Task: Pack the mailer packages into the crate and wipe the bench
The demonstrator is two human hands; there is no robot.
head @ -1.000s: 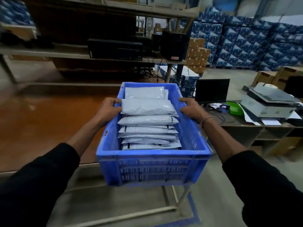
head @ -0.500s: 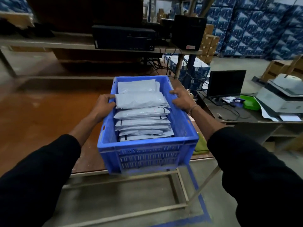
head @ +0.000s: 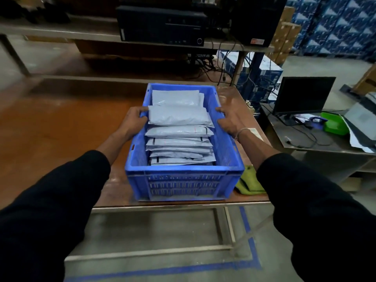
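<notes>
On the bench: blue crate point(head: 184, 180) sits at the near right corner of the brown bench point(head: 61, 129), its front wall right at the bench edge.
Crate contents: pretty full, a row of grey mailer packages point(head: 179, 117) overlapping from front to back.
Left hand point(head: 134, 121): fingers curled over the crate's left rim, gripping it, fingertips touching the fat mailer near the top.
Right hand point(head: 228, 122): same deal on the right rim, fingers wrapped over the edge; thin band on the wrist.
Cloth: green cloth point(head: 250, 183) lying on the bench just beside the crate's right front corner, partly behind the right sleeve.
Side desk: dark monitor point(head: 303, 95) and a green tray point(head: 333, 124) off to the right.
</notes>
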